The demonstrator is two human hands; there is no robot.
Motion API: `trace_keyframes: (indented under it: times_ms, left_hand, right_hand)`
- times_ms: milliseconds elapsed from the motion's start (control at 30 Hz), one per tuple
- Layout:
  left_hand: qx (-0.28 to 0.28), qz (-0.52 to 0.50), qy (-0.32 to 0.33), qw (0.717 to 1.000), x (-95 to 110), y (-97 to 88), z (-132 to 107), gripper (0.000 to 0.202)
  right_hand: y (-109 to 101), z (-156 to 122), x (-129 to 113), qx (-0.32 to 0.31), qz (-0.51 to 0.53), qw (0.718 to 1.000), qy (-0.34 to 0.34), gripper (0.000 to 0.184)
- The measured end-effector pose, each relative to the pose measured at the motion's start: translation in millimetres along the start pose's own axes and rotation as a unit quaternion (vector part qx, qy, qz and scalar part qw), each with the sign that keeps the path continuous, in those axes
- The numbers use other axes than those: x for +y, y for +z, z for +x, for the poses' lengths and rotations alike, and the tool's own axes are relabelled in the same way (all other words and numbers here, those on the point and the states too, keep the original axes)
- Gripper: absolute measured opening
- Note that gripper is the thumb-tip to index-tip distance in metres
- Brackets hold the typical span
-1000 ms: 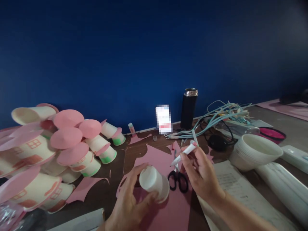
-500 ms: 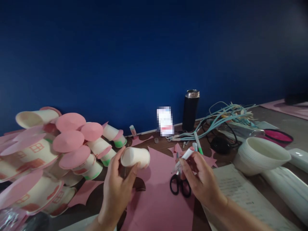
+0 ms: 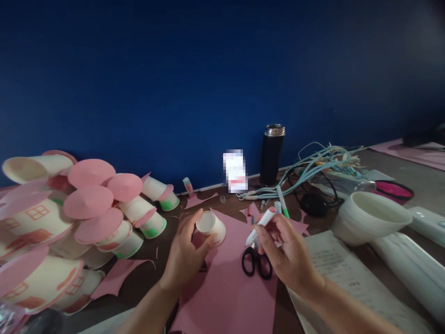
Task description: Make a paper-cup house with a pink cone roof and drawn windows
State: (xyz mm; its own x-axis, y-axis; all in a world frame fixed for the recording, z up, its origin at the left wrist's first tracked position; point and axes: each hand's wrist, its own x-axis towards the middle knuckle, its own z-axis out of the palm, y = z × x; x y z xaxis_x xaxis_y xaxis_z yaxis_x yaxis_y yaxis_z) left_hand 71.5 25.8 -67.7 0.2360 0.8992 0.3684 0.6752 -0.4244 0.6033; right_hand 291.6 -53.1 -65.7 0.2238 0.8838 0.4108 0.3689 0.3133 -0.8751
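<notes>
My left hand (image 3: 184,253) is closed around a plain white paper cup (image 3: 210,226), held tilted with its base toward me over a pink paper sheet (image 3: 225,287). My right hand (image 3: 283,253) grips a white marker (image 3: 260,224) with a pink end, its tip pointing down-left toward the cup. A second, green-tipped marker (image 3: 282,202) sticks up behind my right fingers. Black-handled scissors (image 3: 256,264) lie on the pink sheet just below the marker.
A heap of cup houses with pink cone roofs (image 3: 86,218) fills the left. A black flask (image 3: 272,154), tangled cables (image 3: 320,164), a stack of white bowls (image 3: 368,218), a pink bowl (image 3: 394,190) and printed paper (image 3: 344,273) lie right. Glue stick (image 3: 188,185) by the wall.
My left hand lifted the cup off the pink sheet, turned it sideways, and now holds it farther forward with its base facing me. The right hand kept the marker, shifting slightly left.
</notes>
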Motion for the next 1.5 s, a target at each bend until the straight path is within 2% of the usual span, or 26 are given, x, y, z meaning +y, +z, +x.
trace_keyframes:
  times_ms: [467,1000,1267,1500]
  left_hand:
    - [-0.036,-0.044,-0.020,0.998,0,-5.7,4,0.057]
    - [-0.104,-0.015,0.016,0.994,2,-20.0,11,0.057]
    - [-0.114,-0.008,0.005,0.993,7,-23.7,12,0.055]
    - [-0.116,-0.015,0.023,0.993,1,-23.1,12,0.057]
  right_hand:
    - [-3,0,0,-0.009,-0.042,0.999,-0.011,0.008]
    - [-3,1,-2,-0.009,-0.058,0.998,-0.022,0.007]
    - [-1,-1,0,-0.013,-0.057,0.998,-0.011,0.008]
    - [-1,-1,0,-0.017,-0.038,0.999,0.009,0.009]
